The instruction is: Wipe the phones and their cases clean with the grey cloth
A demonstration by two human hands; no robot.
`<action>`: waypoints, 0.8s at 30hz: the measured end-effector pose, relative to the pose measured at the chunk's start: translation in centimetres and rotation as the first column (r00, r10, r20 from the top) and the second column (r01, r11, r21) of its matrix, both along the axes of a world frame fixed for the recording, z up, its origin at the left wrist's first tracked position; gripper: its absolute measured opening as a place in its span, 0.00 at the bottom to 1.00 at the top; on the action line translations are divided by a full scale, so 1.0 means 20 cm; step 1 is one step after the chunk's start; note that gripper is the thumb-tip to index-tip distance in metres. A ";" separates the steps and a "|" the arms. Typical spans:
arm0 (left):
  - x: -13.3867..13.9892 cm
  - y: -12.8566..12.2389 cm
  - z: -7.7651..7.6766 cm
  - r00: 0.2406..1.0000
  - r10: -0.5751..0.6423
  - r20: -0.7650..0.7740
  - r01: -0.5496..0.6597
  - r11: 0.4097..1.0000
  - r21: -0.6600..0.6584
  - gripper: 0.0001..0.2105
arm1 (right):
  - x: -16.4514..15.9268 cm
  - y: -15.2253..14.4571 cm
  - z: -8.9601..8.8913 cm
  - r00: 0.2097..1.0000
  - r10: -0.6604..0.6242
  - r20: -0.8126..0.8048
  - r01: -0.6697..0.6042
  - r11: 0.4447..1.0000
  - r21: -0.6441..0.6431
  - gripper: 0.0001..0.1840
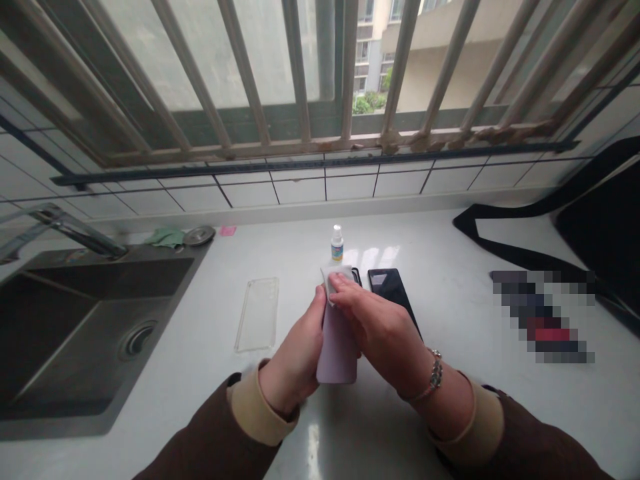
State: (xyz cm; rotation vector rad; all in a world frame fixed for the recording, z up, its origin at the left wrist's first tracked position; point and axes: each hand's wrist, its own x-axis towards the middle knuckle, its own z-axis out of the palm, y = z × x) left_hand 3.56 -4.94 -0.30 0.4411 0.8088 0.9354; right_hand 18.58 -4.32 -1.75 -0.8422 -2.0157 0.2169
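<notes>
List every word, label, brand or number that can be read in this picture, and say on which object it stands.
No text can be read.
Small bottle: it has a coloured label, too small and blurred to read.
Pale purple phone in the left hand, white cloth under the right hand, dark phone, clear case: no lettering shows.

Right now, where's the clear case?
In the head view the clear case lies flat on the counter, left of the hands, between the sink and the left hand.

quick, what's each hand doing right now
Left hand: closed around the lilac phone, holding it up.
Right hand: fingers pressing a white wipe on the phone's top end.
</notes>
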 end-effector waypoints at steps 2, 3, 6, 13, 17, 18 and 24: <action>-0.01 0.03 0.02 0.989 0.130 0.074 -0.129 0.992 -0.012 0.23 | -0.01 -0.01 0.00 0.995 0.098 0.016 -0.098 0.995 -0.029 0.15; -0.02 0.05 0.03 0.980 0.182 0.075 -0.181 0.983 -0.028 0.22 | -0.02 -0.01 0.01 0.987 0.158 0.025 -0.156 0.987 -0.041 0.15; -0.08 0.11 0.05 0.969 0.245 -0.035 -0.247 0.965 -0.085 0.25 | -0.05 -0.04 0.01 0.946 0.322 0.048 -0.319 0.946 -0.066 0.14; -0.10 0.12 0.05 0.959 0.270 -0.080 -0.276 0.958 -0.072 0.30 | -0.07 -0.05 0.01 0.944 0.320 0.074 -0.317 0.947 -0.055 0.19; -0.04 0.05 0.03 0.993 0.117 0.034 -0.116 0.993 -0.015 0.33 | -0.04 -0.02 -0.01 0.986 0.152 0.069 -0.147 0.987 -0.067 0.17; -0.03 0.04 0.02 0.998 0.052 0.033 -0.052 0.999 -0.010 0.34 | -0.04 -0.01 -0.02 0.994 0.094 0.064 -0.090 0.994 -0.065 0.18; -0.04 0.01 0.02 0.987 -0.104 -0.122 0.097 0.993 -0.062 0.32 | -0.02 0.01 -0.04 0.999 -0.031 0.038 0.034 0.997 -0.063 0.19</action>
